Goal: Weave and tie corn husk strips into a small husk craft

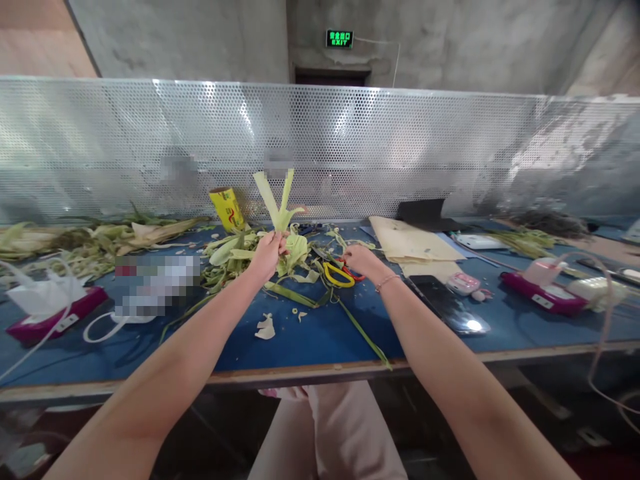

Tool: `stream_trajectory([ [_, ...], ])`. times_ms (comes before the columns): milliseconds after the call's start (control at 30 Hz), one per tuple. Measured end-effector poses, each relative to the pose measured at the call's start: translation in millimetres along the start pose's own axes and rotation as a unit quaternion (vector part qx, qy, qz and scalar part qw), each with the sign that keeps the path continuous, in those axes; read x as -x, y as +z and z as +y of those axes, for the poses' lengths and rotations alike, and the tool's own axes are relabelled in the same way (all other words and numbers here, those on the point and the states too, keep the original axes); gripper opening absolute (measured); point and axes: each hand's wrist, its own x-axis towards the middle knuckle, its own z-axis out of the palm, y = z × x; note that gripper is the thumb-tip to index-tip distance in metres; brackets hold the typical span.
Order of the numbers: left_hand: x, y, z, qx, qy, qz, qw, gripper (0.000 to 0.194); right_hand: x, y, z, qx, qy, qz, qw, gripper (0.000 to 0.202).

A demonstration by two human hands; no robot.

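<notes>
Pale green corn husks [274, 202], folded into a V with two ends pointing up, are gripped in my left hand [270, 255], whose fingers are closed round their base. My right hand [363, 263] is over the table with its fingers bent together; what they hold, if anything, is too small to make out. Just beneath and left of it lie scissors with a yellow handle loop [339, 275] and a red one, close to my fingertips. Between and behind my hands spreads a heap of torn husk pieces [230, 253]. A long green strip [364, 332] reaches the table's front edge.
More husks [115, 243] lie at the left. A yellow box [228, 208] stands at the back. Right of my arm are a black phone [445, 305], brown paper [415, 240] and a purple power strip [543, 293] with cables. A perforated metal screen [320, 147] closes off the back.
</notes>
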Motion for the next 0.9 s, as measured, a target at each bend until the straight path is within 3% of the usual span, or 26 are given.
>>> stream_trajectory([
  [133, -4.7, -2.4, -6.2, 0.035, -0.013, -0.006, 0.999, 0.014, -0.4, -0.2, -0.7, -0.002, 0.004, -0.002, 1.0, 0.025],
  [333, -7.7, -8.6, -11.0, 0.01, 0.02, -0.017, 1.0, 0.015, 2.0, -1.6, -5.6, -0.02, -0.015, -0.002, 1.0, 0.025],
  [600, -8.7, -11.9, -7.9, 0.032, -0.025, 0.066, 0.997, 0.018, 6.9, 5.7, -10.4, 0.007, -0.04, -0.053, 0.998, 0.028],
  [767, -6.1, -9.9, -4.5, 0.036, -0.024, 0.076, 0.996, 0.016, 9.5, 11.7, -19.5, 0.092, -0.038, -0.057, 0.993, 0.025],
  [900, -3.1, -8.0, -3.6, 0.039, -0.03, 0.077, 0.996, 0.015, 11.0, 13.3, -20.6, 0.094, -0.037, -0.05, 0.994, 0.026],
])
